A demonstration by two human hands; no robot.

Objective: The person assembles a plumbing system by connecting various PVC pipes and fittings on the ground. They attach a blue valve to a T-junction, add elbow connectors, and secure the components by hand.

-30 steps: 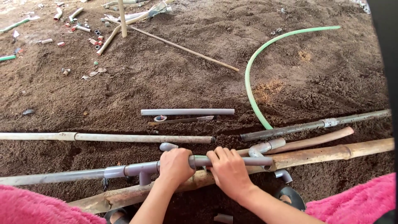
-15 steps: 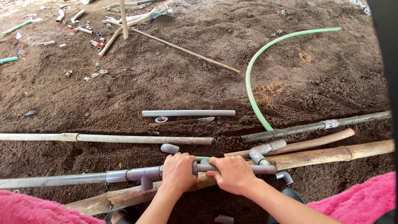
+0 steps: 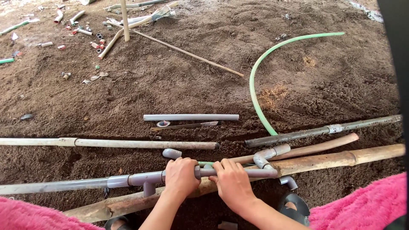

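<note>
Gripping grey pipe [image 3: 136, 178], hands shifted lower.

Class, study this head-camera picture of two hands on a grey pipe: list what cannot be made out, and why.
- Pipe joint, head view: covered by the left hand and right hand.
- Grey pipe's far end: cut off by the left edge.
- Small litter, top left: too small to identify.
</note>
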